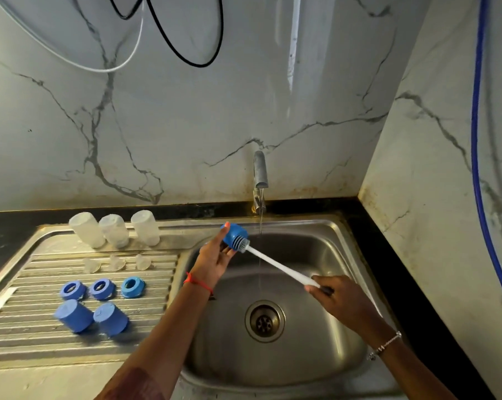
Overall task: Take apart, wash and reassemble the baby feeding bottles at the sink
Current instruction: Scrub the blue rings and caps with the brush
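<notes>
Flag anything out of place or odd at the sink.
Nothing spilled or damaged; parts sit in tidy rows on the drainboard. Two oddities: the rightmost ring is lighter blue than its neighbours, and the tap stream falls beside the held cap, not onto it.

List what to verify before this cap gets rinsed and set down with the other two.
1. Left hand grips the blue cap: ok.
2. Right hand holds the brush by its handle, bristles at the cap's mouth: ok.
3. Tap running: ok.
4. Cap under the stream: not ok, the water falls just to its right.
5. Cap's inside scrubbed clean: cannot tell.
6. Bare ribs on the drainboard beside the two caps: ok.
</notes>
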